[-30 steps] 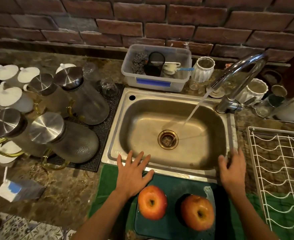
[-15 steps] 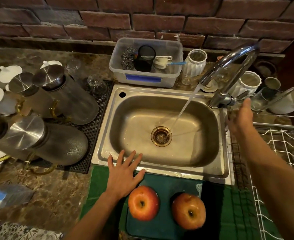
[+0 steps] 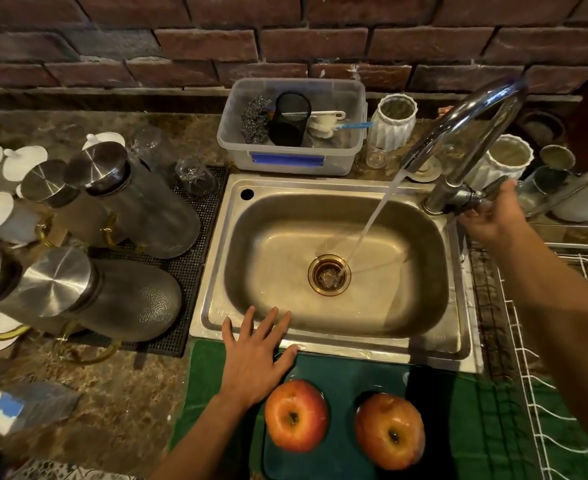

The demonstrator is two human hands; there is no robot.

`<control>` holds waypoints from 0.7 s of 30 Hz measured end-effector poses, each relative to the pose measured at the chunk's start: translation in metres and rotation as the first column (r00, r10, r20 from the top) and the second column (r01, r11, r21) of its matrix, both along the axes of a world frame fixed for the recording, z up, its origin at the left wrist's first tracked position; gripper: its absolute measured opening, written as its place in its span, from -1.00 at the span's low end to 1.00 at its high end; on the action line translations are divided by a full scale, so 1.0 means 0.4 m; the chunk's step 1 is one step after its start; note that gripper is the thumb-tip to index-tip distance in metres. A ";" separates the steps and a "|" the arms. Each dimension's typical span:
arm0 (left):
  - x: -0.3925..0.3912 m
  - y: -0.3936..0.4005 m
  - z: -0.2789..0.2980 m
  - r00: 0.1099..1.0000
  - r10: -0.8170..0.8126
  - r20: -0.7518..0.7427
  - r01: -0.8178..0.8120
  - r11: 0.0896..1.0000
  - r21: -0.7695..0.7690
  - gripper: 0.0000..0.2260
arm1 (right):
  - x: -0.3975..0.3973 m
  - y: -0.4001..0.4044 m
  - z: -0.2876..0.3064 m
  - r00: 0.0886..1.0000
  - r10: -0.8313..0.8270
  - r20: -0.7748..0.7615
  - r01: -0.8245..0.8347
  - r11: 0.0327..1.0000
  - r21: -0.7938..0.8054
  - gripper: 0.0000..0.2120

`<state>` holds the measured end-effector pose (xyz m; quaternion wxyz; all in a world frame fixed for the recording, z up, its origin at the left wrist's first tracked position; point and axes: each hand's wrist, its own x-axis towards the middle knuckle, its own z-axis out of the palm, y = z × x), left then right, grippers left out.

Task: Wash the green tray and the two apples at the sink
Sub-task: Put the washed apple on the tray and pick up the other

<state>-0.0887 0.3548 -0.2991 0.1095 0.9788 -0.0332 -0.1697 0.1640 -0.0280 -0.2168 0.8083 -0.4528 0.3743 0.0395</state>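
Two red-yellow apples, one on the left (image 3: 296, 415) and one on the right (image 3: 389, 432), sit on the dark green tray (image 3: 344, 375) lying just in front of the steel sink (image 3: 334, 327). My left hand (image 3: 256, 355) rests flat with fingers spread on the sink's front rim and the tray's left corner, holding nothing. At the sink's right back corner my right hand (image 3: 490, 213) grips the lever of the chrome faucet (image 3: 465, 133). Water streams from the spout into the drain (image 3: 329, 274).
A green cloth (image 3: 486, 427) lies under the tray. Glass jugs with steel lids (image 3: 130, 199) lie on a black mat at left. A plastic tub of scrubbers (image 3: 291, 126) and white ribbed cups (image 3: 394, 121) stand behind the sink. A white wire rack (image 3: 555, 375) is at right.
My right hand rose from the sink's front right rim to the faucet lever and closed on it. My left hand stayed in place. Water keeps running.
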 end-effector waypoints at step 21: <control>0.000 -0.001 -0.008 1.000 0.005 0.012 -0.005 1.000 -0.008 -0.40 | 0.028 0.006 -0.014 0.993 -0.115 -0.018 0.114 0.991 -0.070 -0.53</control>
